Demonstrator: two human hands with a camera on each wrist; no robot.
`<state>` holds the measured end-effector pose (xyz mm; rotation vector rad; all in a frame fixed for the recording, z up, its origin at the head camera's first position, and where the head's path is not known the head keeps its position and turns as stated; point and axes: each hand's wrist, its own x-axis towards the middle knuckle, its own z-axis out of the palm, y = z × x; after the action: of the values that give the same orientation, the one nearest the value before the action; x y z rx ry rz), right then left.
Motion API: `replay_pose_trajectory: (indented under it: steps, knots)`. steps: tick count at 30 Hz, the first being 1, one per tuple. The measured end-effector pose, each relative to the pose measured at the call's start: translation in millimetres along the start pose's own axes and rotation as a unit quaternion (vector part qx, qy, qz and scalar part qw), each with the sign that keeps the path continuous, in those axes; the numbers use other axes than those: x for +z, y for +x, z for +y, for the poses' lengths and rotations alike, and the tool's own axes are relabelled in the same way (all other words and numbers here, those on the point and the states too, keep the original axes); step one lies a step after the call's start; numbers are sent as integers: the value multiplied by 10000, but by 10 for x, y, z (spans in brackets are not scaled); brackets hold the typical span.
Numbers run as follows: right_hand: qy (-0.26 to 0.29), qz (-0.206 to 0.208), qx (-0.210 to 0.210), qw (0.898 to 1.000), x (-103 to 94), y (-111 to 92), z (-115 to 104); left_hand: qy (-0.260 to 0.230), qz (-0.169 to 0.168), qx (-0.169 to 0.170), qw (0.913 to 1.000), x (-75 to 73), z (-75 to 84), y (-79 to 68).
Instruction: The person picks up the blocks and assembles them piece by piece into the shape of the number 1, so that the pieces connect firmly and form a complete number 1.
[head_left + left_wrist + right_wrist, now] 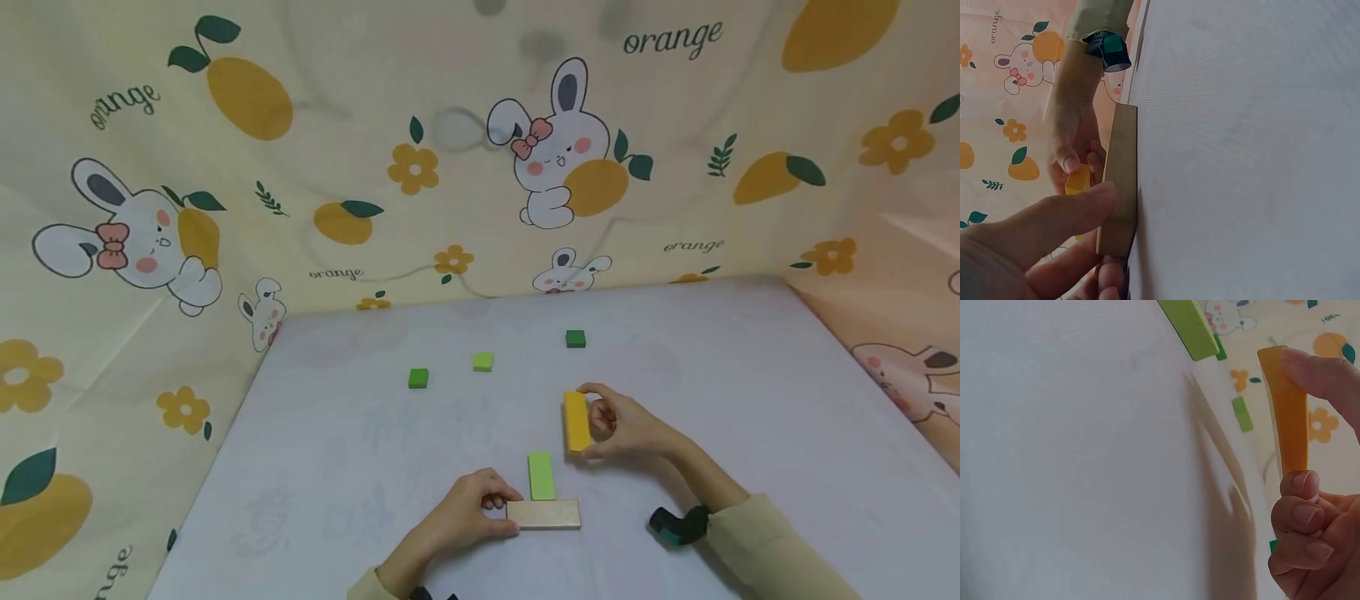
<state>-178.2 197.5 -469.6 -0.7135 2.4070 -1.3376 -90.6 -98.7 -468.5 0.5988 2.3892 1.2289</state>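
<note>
In the head view my right hand [626, 425] pinches a yellow block [577, 422] by its two ends, thumb at the near end. The right wrist view shows this yellow block [1289, 419] held up off the table. My left hand [471, 510] pinches the left end of a plain wooden block [543, 515] lying on the table. In the left wrist view the thumb lies against the wooden block [1120, 169]. A light green block [541, 476] stretches away from the wooden block's far side, appearing to touch it, left of and nearer than the yellow one.
Farther back on the white table [322, 467] lie small square blocks: a green one [418, 378], a light green one [483, 362] and a dark green one [575, 339]. Patterned cloth [442, 175] rises behind and along both sides. A black wrist device [678, 525] sits at my right cuff.
</note>
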Motion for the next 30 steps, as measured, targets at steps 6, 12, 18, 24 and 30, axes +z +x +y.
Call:
replay_pose_trajectory:
  steps: [6,12,18,24,30]
  knots:
    - [-71,20,61,10000,63,65,-27,43,-13,29,10000,-8,8,5]
    - [-48,15,86,9999,129,131,-53,75,-49,-4,10000,-11,7,7]
    - [-60,-7,108,9999,190,185,-67,43,-52,-88,9999,-8,8,-6]
    - [55,-30,204,9998,235,253,-76,2,-39,-1,10000,-19,32,-16]
    - [51,-64,133,9999,279,302,-71,-52,-87,-111,9999,-22,44,-9]
